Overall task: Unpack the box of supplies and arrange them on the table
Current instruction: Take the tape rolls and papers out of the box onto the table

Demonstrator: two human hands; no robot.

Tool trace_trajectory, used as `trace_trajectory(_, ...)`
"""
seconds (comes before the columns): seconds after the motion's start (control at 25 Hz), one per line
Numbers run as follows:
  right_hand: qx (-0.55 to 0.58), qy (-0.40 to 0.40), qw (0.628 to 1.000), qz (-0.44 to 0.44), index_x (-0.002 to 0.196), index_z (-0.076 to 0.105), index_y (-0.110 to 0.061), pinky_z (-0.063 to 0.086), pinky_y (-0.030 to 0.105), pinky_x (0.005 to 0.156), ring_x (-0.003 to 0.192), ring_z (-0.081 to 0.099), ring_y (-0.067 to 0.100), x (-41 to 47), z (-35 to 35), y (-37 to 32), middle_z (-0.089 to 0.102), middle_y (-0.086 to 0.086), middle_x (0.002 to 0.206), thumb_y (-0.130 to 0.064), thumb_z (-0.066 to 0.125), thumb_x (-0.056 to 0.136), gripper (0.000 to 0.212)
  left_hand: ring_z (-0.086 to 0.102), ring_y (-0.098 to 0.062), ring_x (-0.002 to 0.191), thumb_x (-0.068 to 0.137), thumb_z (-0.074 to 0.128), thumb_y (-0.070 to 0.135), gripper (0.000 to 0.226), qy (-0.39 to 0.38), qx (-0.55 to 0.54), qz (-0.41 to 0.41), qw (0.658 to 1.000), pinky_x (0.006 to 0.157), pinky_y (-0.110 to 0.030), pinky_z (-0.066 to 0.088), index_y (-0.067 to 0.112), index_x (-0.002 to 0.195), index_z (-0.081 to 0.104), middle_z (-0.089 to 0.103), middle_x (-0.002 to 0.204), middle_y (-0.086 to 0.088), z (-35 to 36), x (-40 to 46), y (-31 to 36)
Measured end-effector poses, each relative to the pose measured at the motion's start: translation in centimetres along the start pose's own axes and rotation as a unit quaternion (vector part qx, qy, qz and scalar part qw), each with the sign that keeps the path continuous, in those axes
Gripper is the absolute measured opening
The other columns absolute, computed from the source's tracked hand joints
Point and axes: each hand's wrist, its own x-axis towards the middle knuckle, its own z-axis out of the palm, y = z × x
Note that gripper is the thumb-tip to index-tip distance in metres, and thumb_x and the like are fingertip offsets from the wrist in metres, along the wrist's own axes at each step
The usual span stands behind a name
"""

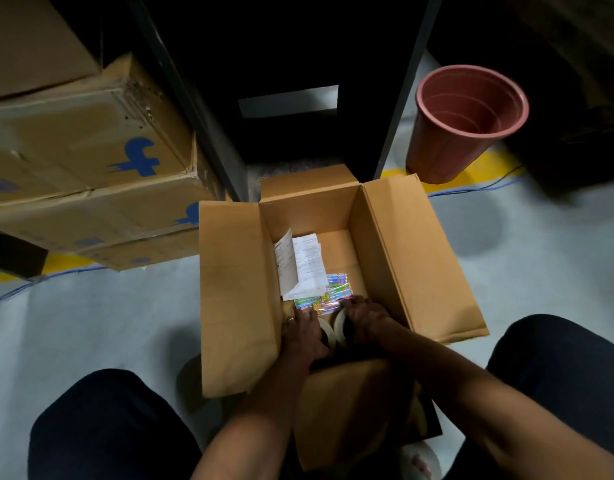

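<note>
Open box (pixel 333 271) on the floor between the person's knees; papers (pixel 300 266) and packets (pixel 328 294) lie inside, both hands reaching in. Stacked cartons (pixel 83 161) left, bucket (pixel 465 123) behind right.

plain tan-brown open box (pixel 416 251). inside it, white paper sheets (pixel 303 265) with fine dark print, colourful packets (pixel 328 296) striped in blue, green, pink and yellow, and off-white tape rolls (pixel 335 329) (partly hidden). stacked cartons (pixel 90 168) in darker brown with blue logo marks. terracotta-pink bucket (pixel 465 123) with ribbed rings inside. pale grey floor (pixel 108 317) with a yellow painted line (pixel 471 174) and thin blue cable (pixel 18 289). dark navy trousers (pixel 104 427).
</note>
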Motion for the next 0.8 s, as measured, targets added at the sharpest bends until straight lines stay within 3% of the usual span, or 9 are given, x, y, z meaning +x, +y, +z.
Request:
trace_trajectory(0.28, -0.022, 0.019, 0.999, 0.016, 0.150, 0.026, -0.009, 0.044, 0.049, 0.107, 0.133, 0.043, 0.040, -0.3, 0.4, -0.7, 0.037, 0.023, 0.148, -0.028, 0.057, 0.095, 0.066, 0.033, -0.039, 0.141, 0.078, 0.080, 0.045, 0.112, 0.013, 0.034, -0.003, 0.999, 0.115, -0.045, 0.031, 0.015, 0.158, 0.007, 0.011, 0.160, -0.019, 0.5, -0.1, 0.1)
trace_trajectory(0.36, -0.022, 0.031, 0.999, 0.019, 0.149, 0.027, -0.009, 0.044, 0.048, 0.106, 0.131, 0.043, 0.041, -0.6, -0.1, -0.9, 0.037, 0.023, 0.147, -0.027, 0.060, 0.093, 0.067, 0.036, -0.040, 0.138, 0.077, 0.081, 0.045, 0.112, 0.025, 0.043, 0.002, 0.999, 0.114, -0.045, 0.034, 0.013, 0.157, 0.009, 0.012, 0.159, -0.020, 0.6, -0.3, 0.3)
trace_trajectory(0.56, -0.086, 0.029, 0.996, -0.001, 0.154, 0.016, -0.016, 0.041, 0.045, 0.105, 0.131, 0.039, 0.041, -2.1, -1.8, -1.2, 0.028, 0.022, 0.150, -0.044, 0.088, 0.065, 0.118, 0.043, -0.038, 0.130, 0.077, 0.079, 0.047, 0.104, 0.073, 0.049, 0.020, 0.996, 0.107, -0.044, 0.039, 0.011, 0.154, 0.018, 0.025, 0.151, -0.018, 0.4, -0.8, 0.2)
trace_trajectory(0.8, -0.158, 0.081, 0.984, -0.025, 0.156, 0.006, -0.017, 0.035, 0.051, 0.105, 0.129, 0.034, 0.042, -2.8, -5.9, -1.2, 0.022, 0.023, 0.150, -0.056, 0.089, 0.056, 0.135, 0.042, -0.035, 0.130, 0.065, 0.082, 0.055, 0.106, 0.115, 0.007, 0.034, 0.993, 0.105, -0.047, 0.040, 0.016, 0.146, 0.025, 0.034, 0.143, -0.011, -1.2, -1.1, 0.5)
